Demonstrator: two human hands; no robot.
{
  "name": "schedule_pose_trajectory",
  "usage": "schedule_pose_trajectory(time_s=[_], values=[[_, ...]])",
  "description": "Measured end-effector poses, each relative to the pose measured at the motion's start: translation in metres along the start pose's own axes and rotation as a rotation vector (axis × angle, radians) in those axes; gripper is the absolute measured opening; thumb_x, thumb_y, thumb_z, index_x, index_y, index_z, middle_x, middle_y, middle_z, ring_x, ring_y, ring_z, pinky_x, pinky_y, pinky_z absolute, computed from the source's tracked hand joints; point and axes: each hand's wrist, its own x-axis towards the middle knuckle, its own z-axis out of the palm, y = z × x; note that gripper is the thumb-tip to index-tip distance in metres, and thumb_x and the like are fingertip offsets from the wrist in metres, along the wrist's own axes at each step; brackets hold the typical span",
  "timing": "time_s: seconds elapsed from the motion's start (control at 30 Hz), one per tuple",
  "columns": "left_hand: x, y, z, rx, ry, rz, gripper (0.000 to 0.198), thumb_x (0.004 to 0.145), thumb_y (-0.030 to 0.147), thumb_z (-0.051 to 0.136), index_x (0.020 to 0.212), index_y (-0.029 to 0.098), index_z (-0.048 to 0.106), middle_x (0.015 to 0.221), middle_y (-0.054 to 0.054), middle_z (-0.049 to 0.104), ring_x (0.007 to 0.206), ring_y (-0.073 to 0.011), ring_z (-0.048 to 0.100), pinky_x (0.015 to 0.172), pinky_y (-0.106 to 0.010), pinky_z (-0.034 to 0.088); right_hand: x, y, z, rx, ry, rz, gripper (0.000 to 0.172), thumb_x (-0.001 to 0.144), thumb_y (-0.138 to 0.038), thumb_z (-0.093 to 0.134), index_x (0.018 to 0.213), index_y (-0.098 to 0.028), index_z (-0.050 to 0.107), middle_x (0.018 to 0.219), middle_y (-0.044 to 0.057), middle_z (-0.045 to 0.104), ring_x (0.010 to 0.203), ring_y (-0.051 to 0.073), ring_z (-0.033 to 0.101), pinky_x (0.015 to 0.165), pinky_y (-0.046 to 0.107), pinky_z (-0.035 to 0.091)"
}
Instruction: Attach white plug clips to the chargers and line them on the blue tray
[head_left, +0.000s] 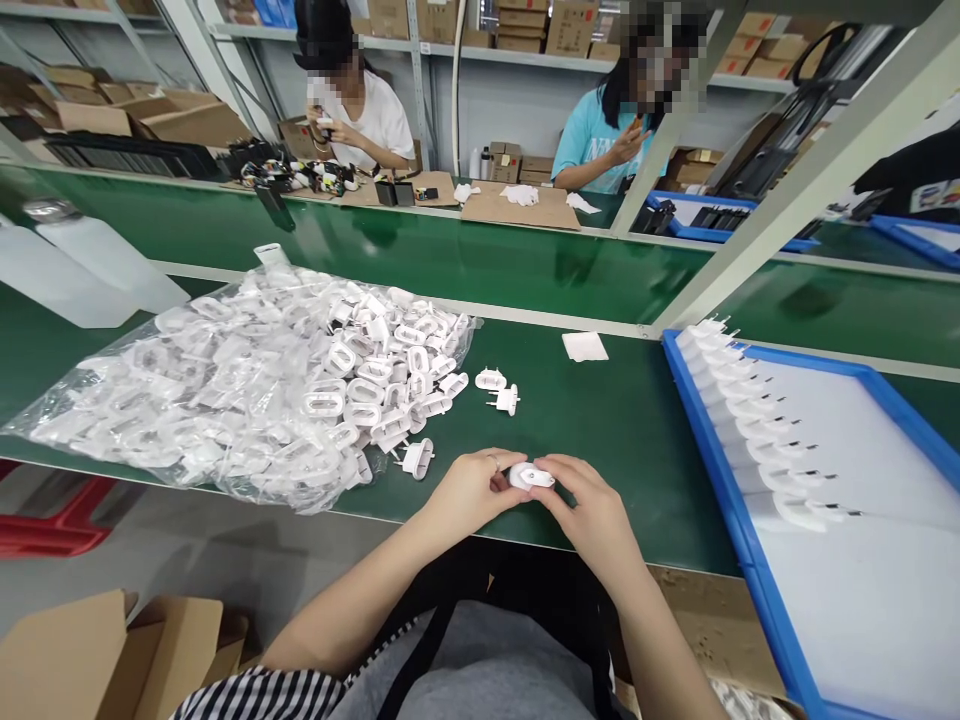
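Observation:
Between my two hands, just above the front edge of the green table, is a white plug adapter piece. My left hand pinches its left side between thumb and fingers. From the other side, my right hand grips its right end. A loose white plug piece lies to the left of my hands, and two more plug pieces lie beyond them. Further left, a clear plastic bag spills many similar white pieces onto the table.
At right, a blue-rimmed tray holds a row of white plugs with pins outward. A white paper square lies near the back ledge. White containers stand at left. Two people work across the table. An open cardboard box is below left.

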Motion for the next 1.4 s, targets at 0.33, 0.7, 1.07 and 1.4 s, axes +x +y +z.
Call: schedule_pose_trajectory(time_s=[0.33, 0.7, 1.07, 1.4], values=[[0.030, 0.055, -0.018, 0.753, -0.414, -0.239, 0.017, 0.060, 0.019, 0.062, 0.076, 0.013, 0.062, 0.067, -0.008, 0.060, 0.063, -0.0221, 0.057, 0.054, -0.027, 0.043, 0.026, -0.012, -0.017, -0.131, -0.373, 0.171, 0.014, 0.061, -0.013, 0.061, 0.073, -0.020, 0.061, 0.082, 0.003, 0.061, 0.070, 0.019, 0.057, 0.058, 0.026, 0.045], [0.071, 0.076, -0.011, 0.869, -0.732, -0.328, 0.006, 0.056, 0.009, 0.062, 0.061, 0.009, 0.060, 0.047, -0.005, 0.055, 0.056, -0.0190, 0.055, 0.053, -0.025, 0.042, 0.036, -0.013, -0.017, -0.256, -0.540, 0.217, 0.003, 0.067, -0.016, 0.055, 0.065, -0.017, 0.055, 0.070, 0.002, 0.056, 0.060, 0.016, 0.054, 0.050, 0.024, 0.038], [0.012, 0.011, -0.017, 0.564, -0.337, -0.032, 0.033, 0.060, 0.035, 0.059, 0.090, 0.021, 0.058, 0.069, 0.001, 0.058, 0.069, -0.0157, 0.053, 0.052, -0.021, 0.034, -0.033, 0.009, -0.051, -0.048, -0.227, 0.233, 0.021, 0.065, -0.020, 0.049, 0.086, -0.022, 0.052, 0.088, 0.001, 0.054, 0.069, 0.013, 0.054, 0.062, 0.023, 0.044], [0.050, 0.017, -0.032, 0.926, -0.071, -0.178, 0.055, 0.072, 0.036, 0.045, 0.120, 0.016, 0.030, 0.124, -0.009, 0.030, 0.104, -0.0246, 0.038, 0.068, -0.029, 0.041, -0.083, 0.077, -0.180, -0.292, 0.151, 0.778, 0.032, 0.046, -0.038, 0.050, 0.073, -0.022, 0.056, 0.065, 0.003, 0.059, 0.062, 0.022, 0.056, 0.061, 0.034, 0.044]])
